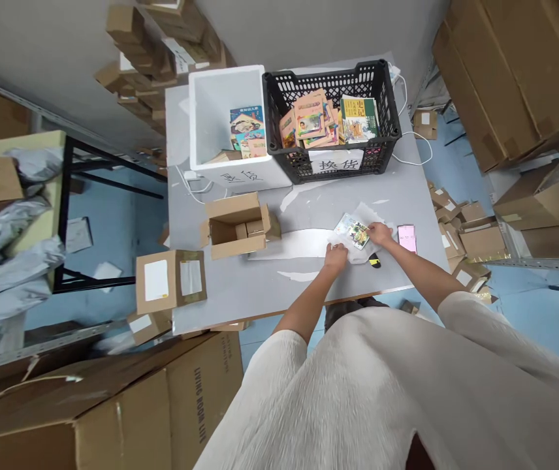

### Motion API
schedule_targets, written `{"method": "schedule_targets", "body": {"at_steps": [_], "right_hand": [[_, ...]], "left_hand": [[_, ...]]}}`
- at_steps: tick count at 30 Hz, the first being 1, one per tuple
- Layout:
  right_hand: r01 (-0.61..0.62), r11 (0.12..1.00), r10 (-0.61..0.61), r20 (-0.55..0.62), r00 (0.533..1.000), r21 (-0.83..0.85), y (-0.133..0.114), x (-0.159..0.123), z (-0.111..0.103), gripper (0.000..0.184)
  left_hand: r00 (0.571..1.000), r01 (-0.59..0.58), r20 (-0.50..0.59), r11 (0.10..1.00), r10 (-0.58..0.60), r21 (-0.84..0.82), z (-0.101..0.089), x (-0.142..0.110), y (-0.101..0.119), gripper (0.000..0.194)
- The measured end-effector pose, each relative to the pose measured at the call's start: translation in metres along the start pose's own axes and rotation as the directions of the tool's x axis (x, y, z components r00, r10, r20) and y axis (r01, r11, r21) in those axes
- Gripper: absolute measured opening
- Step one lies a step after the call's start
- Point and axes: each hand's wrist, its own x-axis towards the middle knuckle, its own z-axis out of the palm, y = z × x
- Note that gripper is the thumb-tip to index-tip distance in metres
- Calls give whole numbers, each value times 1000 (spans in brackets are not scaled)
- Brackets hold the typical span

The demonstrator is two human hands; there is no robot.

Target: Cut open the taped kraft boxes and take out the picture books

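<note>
A small, colourful, pale-covered book point(352, 228) lies at a slant on a sheet of translucent plastic wrap point(367, 212) on the grey table. My right hand point(380, 234) has its fingers closed at the book's right edge. Bent fingers of my left hand point(337, 257) pinch the near left edge of the wrap, just below the book. A black and yellow tool point(374, 261), too small to name surely, lies beside the wrap near my right forearm. To the right rests a phone with a pink screen point(407, 238).
An open cardboard box point(238, 228) stands left on the table point(240, 290), near a closed labelled box point(169, 281). Behind are a white foam box point(198, 117) and a black crate point(287, 163), both holding books. White cables run along both sides. Cartons crowd the floor.
</note>
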Motion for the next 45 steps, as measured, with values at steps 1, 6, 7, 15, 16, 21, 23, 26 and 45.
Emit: {"method": "schedule_targets", "body": {"at_steps": [1,6,7,15,16,21,23,26,45], "right_hand": [[-22,998,23,-11,1000,52,-3,-2,0,28],[-87,978,98,-51,994,189,-15,-17,8,27],[-100,976,112,-54,992,194,-19,-21,12,27],[-153,979,160,-42,986,136,-46,-51,51,17],[-159,978,167,-44,985,137,-48,-53,53,15],[-213,971,218,-41,975,108,-49,-63,55,17],[-225,971,232,-76,970,86,-48,-65,55,21],[-231,972,233,-125,964,33,-44,-66,56,27],[-35,997,48,-222,974,62,-56,-79,55,48]], "left_hand": [[1000,13,8,999,-13,29,-2,-3,-7,43],[981,195,-28,979,-193,63,-12,-25,-53,41],[974,226,-49,973,-223,55,-14,-30,-61,42],[956,207,-170,961,-239,-185,-18,-45,-79,33],[965,171,-161,961,-209,-219,-17,-43,-75,32],[982,30,-168,955,-83,-294,-5,-27,-51,28],[980,18,-183,958,-73,-285,1,-23,-45,33],[975,25,-210,976,-72,-218,7,-18,-42,42],[981,40,-190,998,-48,-49,-41,-34,-74,48]]}}
